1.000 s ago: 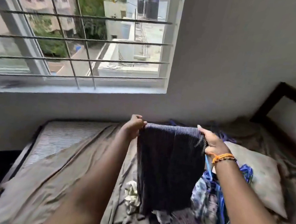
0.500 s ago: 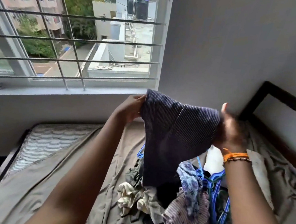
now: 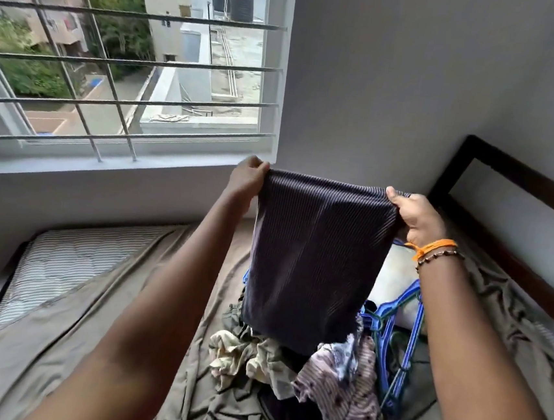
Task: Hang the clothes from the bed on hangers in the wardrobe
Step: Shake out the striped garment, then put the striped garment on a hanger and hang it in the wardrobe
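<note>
A dark navy pinstriped garment [image 3: 315,257] hangs stretched in the air above the bed. My left hand [image 3: 246,181] grips its top left corner, and my right hand [image 3: 415,218], with orange and beaded bracelets at the wrist, grips the top right corner. Below it a heap of crumpled clothes [image 3: 290,370] lies on the bed's brown sheet [image 3: 87,337]. Several blue plastic hangers [image 3: 398,343] lie at the right of the heap, partly under the clothes. No wardrobe is in view.
A barred window [image 3: 127,60] fills the wall beyond the bed. The dark wooden headboard [image 3: 505,211] runs along the right. A pale pillow [image 3: 395,272] lies behind the garment. The striped mattress [image 3: 68,257] shows bare at the far left.
The garment was lifted and turned half a second ago with my right hand blurred in motion. Now both hands hold it spread flat by its top edge, higher than a second ago.
</note>
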{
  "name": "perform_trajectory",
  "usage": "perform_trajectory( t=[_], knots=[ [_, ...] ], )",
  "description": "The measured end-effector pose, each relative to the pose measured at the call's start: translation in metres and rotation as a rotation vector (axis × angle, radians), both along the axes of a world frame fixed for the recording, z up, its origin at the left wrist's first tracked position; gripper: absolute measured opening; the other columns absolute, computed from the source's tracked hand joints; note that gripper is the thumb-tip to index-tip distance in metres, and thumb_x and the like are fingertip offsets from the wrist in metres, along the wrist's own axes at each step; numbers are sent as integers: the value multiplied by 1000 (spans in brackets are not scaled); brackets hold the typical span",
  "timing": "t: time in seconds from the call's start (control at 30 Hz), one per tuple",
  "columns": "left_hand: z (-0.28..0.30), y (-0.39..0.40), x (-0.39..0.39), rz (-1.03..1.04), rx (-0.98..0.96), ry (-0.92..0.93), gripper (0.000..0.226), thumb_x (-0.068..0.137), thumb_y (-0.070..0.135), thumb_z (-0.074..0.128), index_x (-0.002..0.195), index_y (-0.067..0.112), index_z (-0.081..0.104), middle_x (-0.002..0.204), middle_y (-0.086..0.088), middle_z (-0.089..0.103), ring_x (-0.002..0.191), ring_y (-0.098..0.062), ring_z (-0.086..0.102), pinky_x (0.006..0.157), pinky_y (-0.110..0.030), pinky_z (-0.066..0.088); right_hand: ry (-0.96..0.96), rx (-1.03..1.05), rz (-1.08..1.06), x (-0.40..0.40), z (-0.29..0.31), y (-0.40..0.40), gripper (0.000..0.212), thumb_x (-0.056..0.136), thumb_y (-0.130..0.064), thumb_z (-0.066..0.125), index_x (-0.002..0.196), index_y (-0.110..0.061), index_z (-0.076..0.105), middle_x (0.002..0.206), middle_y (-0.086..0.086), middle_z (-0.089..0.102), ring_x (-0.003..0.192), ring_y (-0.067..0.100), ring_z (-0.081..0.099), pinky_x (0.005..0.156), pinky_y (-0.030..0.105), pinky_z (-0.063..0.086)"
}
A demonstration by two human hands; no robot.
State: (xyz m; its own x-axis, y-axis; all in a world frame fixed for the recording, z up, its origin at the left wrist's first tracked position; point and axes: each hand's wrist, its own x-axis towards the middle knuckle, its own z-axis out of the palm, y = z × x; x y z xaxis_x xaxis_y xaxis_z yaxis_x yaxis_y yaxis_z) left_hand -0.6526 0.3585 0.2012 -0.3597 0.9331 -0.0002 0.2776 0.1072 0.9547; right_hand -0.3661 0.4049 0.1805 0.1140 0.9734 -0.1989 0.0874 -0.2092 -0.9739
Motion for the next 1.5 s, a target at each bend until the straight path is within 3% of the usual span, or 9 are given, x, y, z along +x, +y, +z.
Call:
perform_trajectory(
  t=[0.1, 0.27, 0.37, 0.5, 0.6, 0.8, 0.9, 1.2, 1.5],
  knots=[
    [8, 2, 7, 46, 15, 98, 18, 99, 22, 45, 89, 10, 53, 99, -22, 62, 96, -31, 56, 82, -38, 44, 57, 29, -34, -3, 8, -3, 35, 85, -32, 68, 101, -3, 60, 101, 19, 64, 87, 33, 64, 94, 51, 49],
    [46, -2, 9, -103, 269, -298, 21, 96, 13, 52, 78, 20, 45, 73, 2, 50, 66, -9, 47, 65, -26, 39, 323, 218, -43, -10, 52, -23, 22, 67, -23, 82, 76, -9, 68, 81, 5, 72, 79, 20, 69, 79, 34, 54],
    [56, -9, 5, -295, 373, -420, 36, 92, 3, 56, 116, 24, 39, 93, -3, 62, 75, -6, 63, 69, -20, 50, 362, 360, 73, -17, 63, -25, 22, 78, 4, 66, 94, -12, 65, 85, -3, 73, 82, 14, 68, 83, 29, 54],
    [55, 2, 10, -190, 153, -287, 82, 88, -4, 59, 150, 12, 7, 121, -15, 52, 93, -17, 62, 79, -26, 51, 107, 147, 32, -25, 59, -22, 5, 88, -12, 63, 84, -9, 62, 85, 8, 67, 60, 10, 64, 86, 36, 54],
    [73, 12, 4, -99, 148, -255, 71, 90, 1, 56, 149, 5, 16, 126, -19, 49, 93, -18, 58, 77, -29, 49, 134, 139, 44, -22, 89, -14, 22, 91, -12, 60, 69, -10, 55, 53, 1, 63, 41, 6, 58, 54, 21, 51],
    [79, 12, 2, -280, 183, -462, 66, 93, 9, 56, 148, 20, 21, 107, -5, 58, 92, -15, 59, 87, -31, 44, 419, 156, 56, -12, 103, 0, 12, 81, -19, 68, 71, -11, 69, 63, 3, 71, 60, 13, 68, 57, 25, 55],
    [59, 15, 8, -200, 82, -370, 55, 92, -3, 47, 144, 14, 36, 82, -4, 56, 66, -9, 52, 58, -17, 44, 298, -50, 49, -11, 81, 3, 46, 94, -23, 55, 51, -11, 68, 46, 1, 63, 40, 11, 61, 43, 22, 50],
    [17, 48, 29, -173, -61, -236, 39, 92, -11, 41, 127, -1, 56, 100, -6, 56, 72, -1, 48, 48, -2, 38, 282, -89, -123, -8, 31, 28, 24, 93, -10, 55, 68, -12, 53, 39, -6, 58, 55, 13, 56, 57, 26, 46],
    [37, 69, 37, -121, 373, -339, 33, 87, -11, 54, 118, 0, 59, 72, 14, 69, 66, 7, 60, 68, -9, 45, 329, 311, -177, -4, 69, 43, 21, 85, -11, 66, 67, -14, 57, 51, -14, 62, 50, 0, 60, 50, 11, 42]
  ],
)
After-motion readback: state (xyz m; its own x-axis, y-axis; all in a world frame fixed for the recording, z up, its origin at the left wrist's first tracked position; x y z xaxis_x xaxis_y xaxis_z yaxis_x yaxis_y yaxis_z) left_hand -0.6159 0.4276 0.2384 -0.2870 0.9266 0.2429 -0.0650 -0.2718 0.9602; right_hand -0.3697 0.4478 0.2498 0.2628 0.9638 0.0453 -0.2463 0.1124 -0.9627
